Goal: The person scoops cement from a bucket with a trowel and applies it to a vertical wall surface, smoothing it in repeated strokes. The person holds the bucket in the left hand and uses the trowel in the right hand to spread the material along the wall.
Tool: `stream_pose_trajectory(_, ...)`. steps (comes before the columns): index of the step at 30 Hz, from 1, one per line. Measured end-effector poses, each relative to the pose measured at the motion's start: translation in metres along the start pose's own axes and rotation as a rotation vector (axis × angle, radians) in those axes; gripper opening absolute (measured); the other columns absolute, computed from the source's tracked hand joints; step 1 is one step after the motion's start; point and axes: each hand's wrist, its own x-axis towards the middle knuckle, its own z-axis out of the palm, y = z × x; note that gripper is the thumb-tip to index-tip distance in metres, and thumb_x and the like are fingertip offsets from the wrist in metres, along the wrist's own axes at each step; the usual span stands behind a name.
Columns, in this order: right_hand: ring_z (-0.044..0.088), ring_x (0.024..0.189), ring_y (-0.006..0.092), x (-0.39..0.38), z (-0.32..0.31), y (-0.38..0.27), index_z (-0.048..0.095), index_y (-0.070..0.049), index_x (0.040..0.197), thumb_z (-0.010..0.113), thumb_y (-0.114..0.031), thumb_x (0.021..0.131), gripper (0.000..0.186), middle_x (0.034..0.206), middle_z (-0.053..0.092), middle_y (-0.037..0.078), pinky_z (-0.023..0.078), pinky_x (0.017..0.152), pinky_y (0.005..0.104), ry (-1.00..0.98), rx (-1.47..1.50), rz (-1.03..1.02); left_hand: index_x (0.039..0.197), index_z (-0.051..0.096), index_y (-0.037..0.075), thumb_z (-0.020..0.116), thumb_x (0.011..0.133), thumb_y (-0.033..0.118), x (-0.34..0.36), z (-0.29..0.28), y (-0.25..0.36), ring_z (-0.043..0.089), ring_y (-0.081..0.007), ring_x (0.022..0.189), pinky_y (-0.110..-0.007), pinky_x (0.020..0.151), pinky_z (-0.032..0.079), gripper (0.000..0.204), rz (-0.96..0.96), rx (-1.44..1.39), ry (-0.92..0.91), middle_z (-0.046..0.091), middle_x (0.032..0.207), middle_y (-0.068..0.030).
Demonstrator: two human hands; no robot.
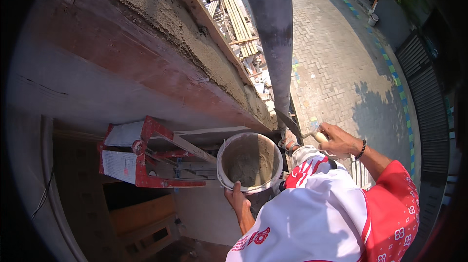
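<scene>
My left hand (239,200) grips the near rim of a pale bucket (221,168), thumb over the edge and the other fingers beneath. Grey mortar (243,162) lies inside and coats the bucket's wall. In my right hand (341,141) is a trowel (292,124), held by its light handle with the fingers closed around it. Its dark, pointed blade extends to the left, beyond the bucket's far right side and apart from it. Part of a sandalled foot (288,145) shows below the blade.
A mortar-topped wall ledge (161,23) runs along the upper left, edged by a wooden board (209,23). A dark post (270,28) rises beside it. Left of the bucket stands a red and white stepladder (119,163). Far below are bamboo poles (238,21) and a paved street (331,52).
</scene>
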Motion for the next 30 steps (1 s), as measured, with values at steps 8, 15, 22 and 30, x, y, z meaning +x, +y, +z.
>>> stream_pose_trajectory(8, 0.062, 0.086, 0.0381, 0.05, 0.012, -0.008, 0.056, 0.0, 0.106, 0.058, -0.016, 0.083, 0.029, 0.091, 0.063, 0.02, 0.048, 0.075, 0.0475, -0.295, -0.672, -0.375, 0.117, 0.056, -0.005, 0.056, 0.079, -0.001, 0.001, -0.002, 0.031, 0.061, -0.0159, 0.079, -0.026, 0.064, 0.048, 0.038, 0.091, 0.193, -0.116, 0.062, 0.095, -0.0095)
stream_pose_trajectory(15, 0.066, 0.075, 0.0331, 0.12, 0.044, -0.062, 0.061, -0.005, 0.101, 0.056, -0.013, 0.082, 0.022, 0.081, 0.064, 0.015, 0.052, 0.069, 0.0434, -0.131, -0.889, -0.641, 0.12, 0.056, -0.003, 0.056, 0.077, -0.003, 0.009, -0.012, 0.047, 0.057, -0.0143, 0.09, -0.026, 0.082, 0.044, 0.044, 0.157, 0.282, -0.179, 0.064, 0.102, -0.0081)
stream_pose_trajectory(22, 0.065, 0.075, 0.0298, 0.155, 0.077, -0.069, 0.053, -0.001, 0.116, 0.057, -0.013, 0.082, 0.036, 0.08, 0.06, 0.014, 0.052, 0.064, 0.0393, -0.051, -0.867, -0.854, 0.126, 0.052, -0.005, 0.054, 0.076, -0.005, 0.007, -0.015, 0.067, 0.055, -0.0131, 0.1, -0.025, 0.089, 0.04, 0.05, 0.174, 0.225, -0.303, 0.062, 0.11, -0.0083)
stream_pose_trajectory(30, 0.065, 0.068, 0.0342, 0.154, 0.082, -0.06, 0.055, 0.001, 0.115, 0.062, -0.018, 0.084, 0.037, 0.081, 0.062, 0.016, 0.053, 0.058, 0.0425, -0.08, -0.651, -0.987, 0.114, 0.059, -0.006, 0.055, 0.077, -0.004, 0.004, -0.005, 0.091, 0.057, -0.0112, 0.088, -0.026, 0.082, 0.045, 0.037, 0.304, 0.289, -0.351, 0.063, 0.1, -0.0057)
